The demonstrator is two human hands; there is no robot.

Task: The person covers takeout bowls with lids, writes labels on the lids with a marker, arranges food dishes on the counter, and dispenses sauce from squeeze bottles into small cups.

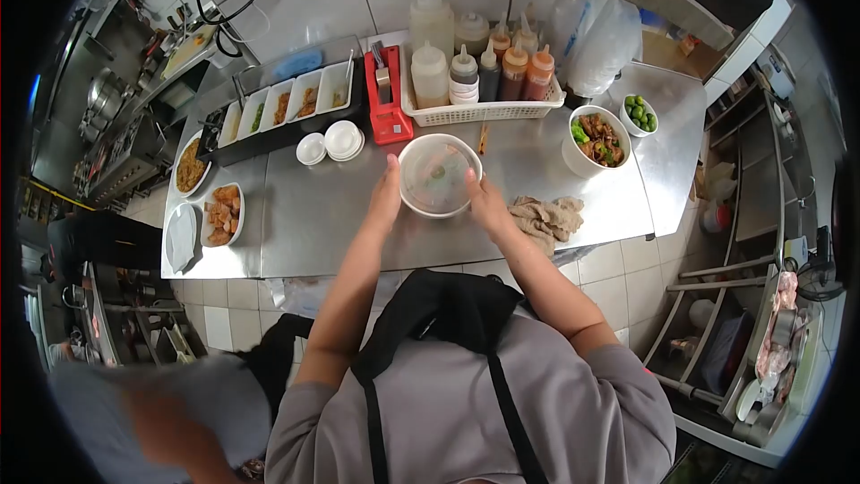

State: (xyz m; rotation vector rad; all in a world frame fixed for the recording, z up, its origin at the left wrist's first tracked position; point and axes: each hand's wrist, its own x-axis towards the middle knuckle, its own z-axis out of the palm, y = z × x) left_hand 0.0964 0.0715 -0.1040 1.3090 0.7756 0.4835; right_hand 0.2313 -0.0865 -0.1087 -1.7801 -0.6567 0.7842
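A round white takeout bowl [436,202] with a see-through lid is between my two hands over the steel counter [313,215]. My left hand [386,195] is pressed along its left side, thumb up at the rim. On the opposite side my right hand [486,204] grips it, thumb on the lid's edge. What lies inside is blurred by the lid; a small greenish patch shows. Just behind the bowl stands a red device [387,108], probably a sealer or dispenser. A crumpled brown cloth [548,220] lies to the right of my right hand.
A white basket [484,111] of sauce bottles stands at the back. To the left are a black topping rack [287,130], small white cups [343,140] and a dish of fried pieces [222,215]. A bowl of food [596,140] and limes [640,115] sit right. Another person [170,412] is at lower left.
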